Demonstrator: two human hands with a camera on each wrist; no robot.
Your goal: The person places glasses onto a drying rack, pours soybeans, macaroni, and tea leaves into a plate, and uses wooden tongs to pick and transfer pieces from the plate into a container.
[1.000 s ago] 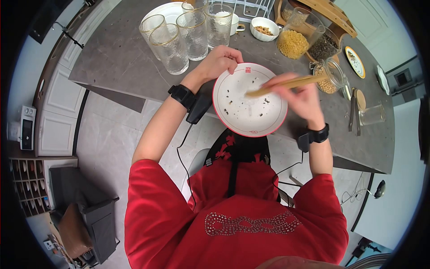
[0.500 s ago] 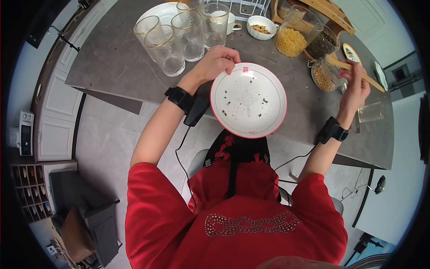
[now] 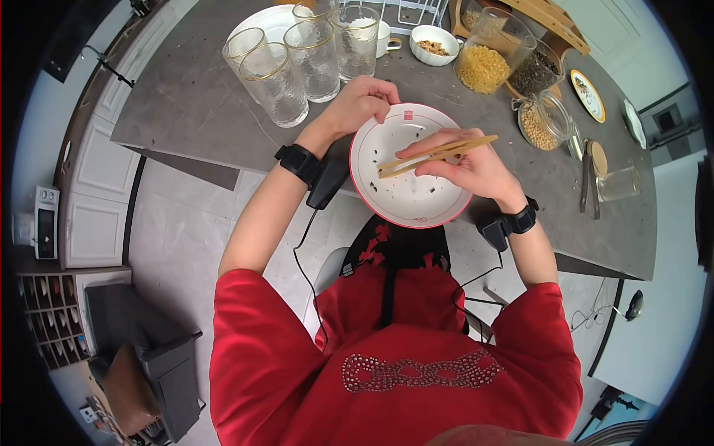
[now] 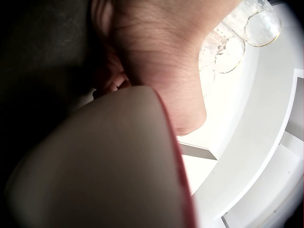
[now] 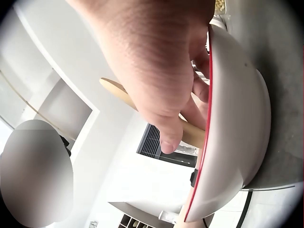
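So I'm standing here watching someone in a red top at a grey countertop [image 3: 201,111], both hands busy. Left hand [image 3: 364,104] has its fingers curled at the near-left rim of a white bowl with a red edge [image 3: 424,204], gripping it. Right hand [image 3: 482,169] is pinching a pair of wooden tongs [image 3: 440,154], tips down over the inside of that bowl. Can't tell whether they've got anything between them, the tips are too small to read.

The bowl's right at the counter's edge, in front of the person, with dark bits [image 3: 374,187] scattered across the inside (no clue what they are).

Tall gold-rimmed glasses [image 3: 271,85] are bunched up beyond the left hand. Past the bowl there's a small white ribbed bowl [image 3: 439,61] of brown pieces, a clear canister of yellow pasta [image 3: 480,72] and, nearer the right hand, a tipped jar of beige beans [image 3: 537,128].
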